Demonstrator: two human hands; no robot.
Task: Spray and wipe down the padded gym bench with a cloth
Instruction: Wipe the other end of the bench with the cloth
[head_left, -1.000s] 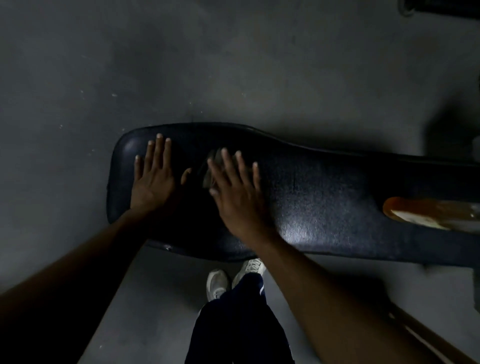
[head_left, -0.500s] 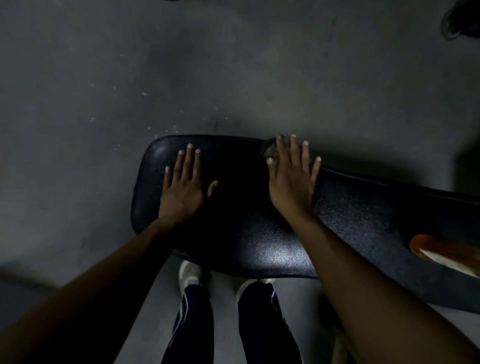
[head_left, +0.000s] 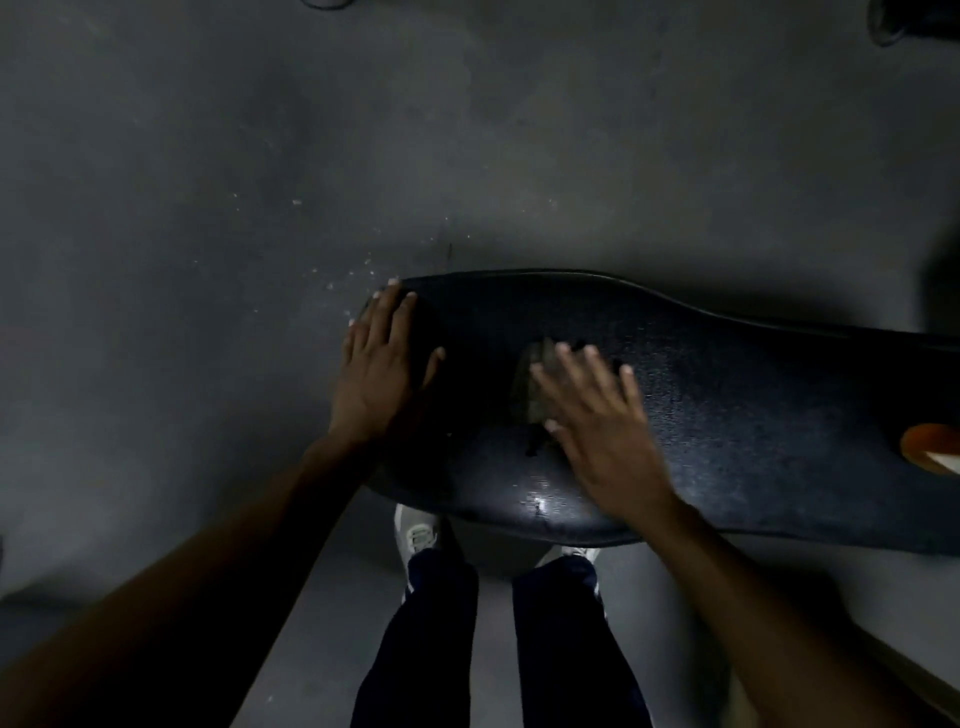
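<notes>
While our right hand (head_left: 597, 415) lies flat with fingers spread on the cloth (head_left: 530, 389), pressing it onto the middle of the padded bench (head_left: 753, 405), our left hand (head_left: 382, 364) rests open and empty on the bench's rounded end, fingertips at its far edge. We judge the wiping to be under way near this end. To do it well, we should keep the palm weight even over the cloth so it does not bunch, overlap the strokes, and work across the wet sheen near the front edge. The left hand should steady the pad. An orange object (head_left: 930, 452), perhaps the spray bottle, lies on the bench at far right.
</notes>
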